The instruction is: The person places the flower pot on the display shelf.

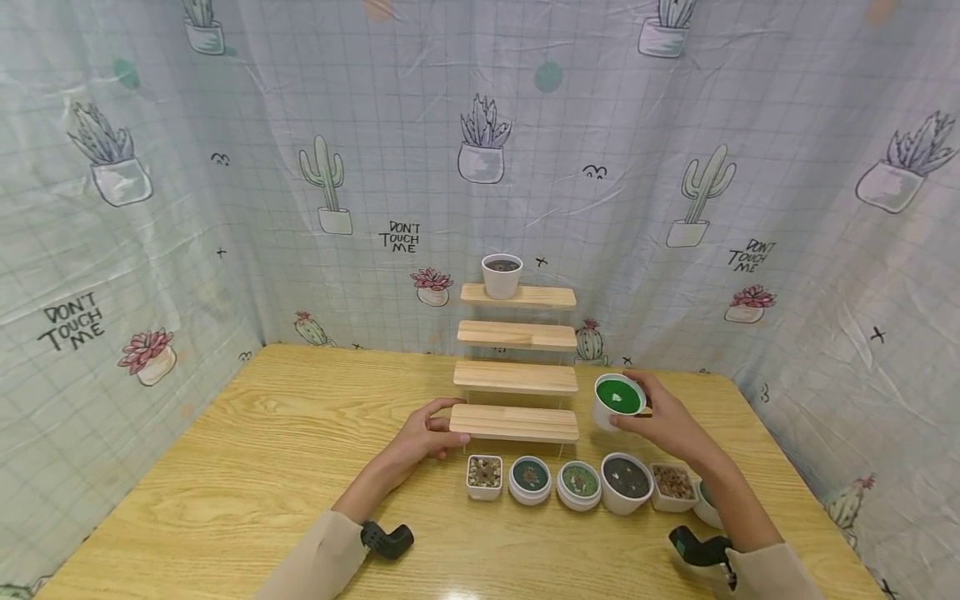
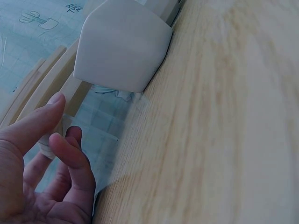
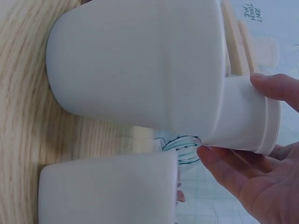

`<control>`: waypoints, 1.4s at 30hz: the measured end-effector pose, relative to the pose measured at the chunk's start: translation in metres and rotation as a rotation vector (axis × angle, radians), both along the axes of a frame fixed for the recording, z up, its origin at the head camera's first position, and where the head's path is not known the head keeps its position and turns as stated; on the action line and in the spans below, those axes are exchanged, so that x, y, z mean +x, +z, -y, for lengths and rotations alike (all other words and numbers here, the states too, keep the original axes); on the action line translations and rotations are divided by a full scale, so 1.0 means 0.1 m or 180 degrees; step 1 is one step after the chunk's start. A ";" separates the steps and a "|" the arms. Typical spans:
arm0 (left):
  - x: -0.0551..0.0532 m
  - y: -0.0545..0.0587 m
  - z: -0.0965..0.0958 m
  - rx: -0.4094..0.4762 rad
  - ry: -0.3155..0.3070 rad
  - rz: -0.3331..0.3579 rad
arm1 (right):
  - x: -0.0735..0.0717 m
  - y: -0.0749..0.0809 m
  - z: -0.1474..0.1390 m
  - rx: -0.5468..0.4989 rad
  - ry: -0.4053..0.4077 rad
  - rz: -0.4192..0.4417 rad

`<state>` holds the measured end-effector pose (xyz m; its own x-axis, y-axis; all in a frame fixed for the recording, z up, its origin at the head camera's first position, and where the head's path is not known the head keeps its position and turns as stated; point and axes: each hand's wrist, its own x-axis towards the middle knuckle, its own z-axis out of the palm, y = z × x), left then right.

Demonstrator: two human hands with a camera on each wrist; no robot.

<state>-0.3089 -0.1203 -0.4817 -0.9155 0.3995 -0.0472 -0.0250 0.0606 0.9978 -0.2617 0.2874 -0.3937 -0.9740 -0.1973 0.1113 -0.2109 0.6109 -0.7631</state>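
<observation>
My right hand [image 1: 670, 422] grips a white round pot [image 1: 619, 398] with a bright green top and a small pale piece at its centre. That pot [image 3: 240, 114] is off the table, right of the lowest step, with thumb and fingers on opposite sides in the right wrist view. At the left end of the lowest board, my left hand [image 1: 424, 435] holds a four-step wooden shelf [image 1: 514, 423], its thumb against the board's edge. In the left wrist view the left hand's fingers [image 2: 70, 154] curl near a clear support. A white pot with dark filling [image 1: 502, 279] stands on the top step.
Before the shelf, a row holds a square pebble pot [image 1: 484, 477], a blue-green pot [image 1: 530, 479], a green-speckled pot [image 1: 579, 485], a larger dark-filled pot [image 1: 626, 483] and a square brown-filled pot [image 1: 673, 487]. Another round pot [image 1: 708, 507] is partly behind the right forearm. A printed curtain [image 1: 405, 167] surrounds the table.
</observation>
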 end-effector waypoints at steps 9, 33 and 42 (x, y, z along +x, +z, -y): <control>-0.02 -0.02 0.01 -0.0008 0.0015 0.0022 | -0.01 0.06 0.02 -0.0034 0.0028 -0.0021; -0.01 -0.01 0.01 0.0001 -0.0003 -0.0026 | -0.15 0.46 0.18 -0.0006 0.0108 -0.0183; -0.01 -0.02 0.00 0.0004 -0.0007 -0.0027 | -0.24 0.66 0.29 0.0068 0.0025 -0.0268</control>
<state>-0.3097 -0.1204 -0.4841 -0.9150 0.4016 -0.0391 -0.0165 0.0595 0.9981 -0.2856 0.2588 -0.3277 -0.9598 -0.2080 0.1883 -0.2786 0.6250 -0.7293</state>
